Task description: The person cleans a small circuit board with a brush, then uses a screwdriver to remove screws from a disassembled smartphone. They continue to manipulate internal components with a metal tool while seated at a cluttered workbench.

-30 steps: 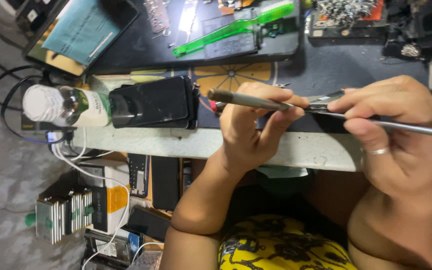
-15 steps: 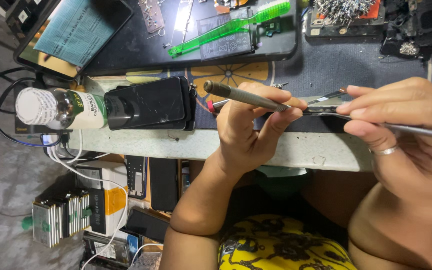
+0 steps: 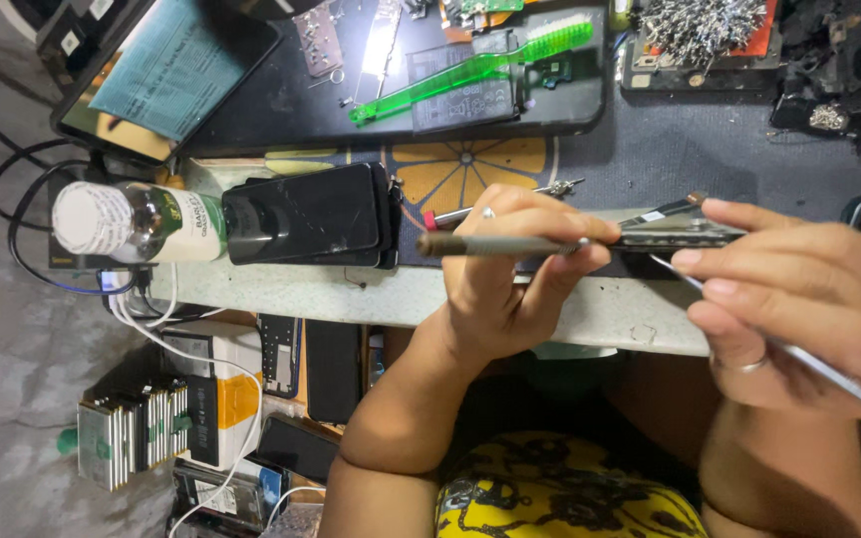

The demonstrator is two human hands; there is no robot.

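The left hand grasps a thin dark phone part edge-on, and its fingers also lie around a grey pen-like tool that points away to the outer side. The right hand pinches a long metal tool — its fingers are closed on the shaft, and the tip lies against the phone part just beside the left fingertips. Both hands hold the part in the air above the edge of the desk.

Beyond the left fingers lie a black phone and a white-capped bottle, and farther off a green toothbrush.

I think the risk is a slip — if the right hand pushes too hard, the metal tip could jump off the narrow edge, scratch the part or prick the left fingers. The part could also drop past the desk edge.
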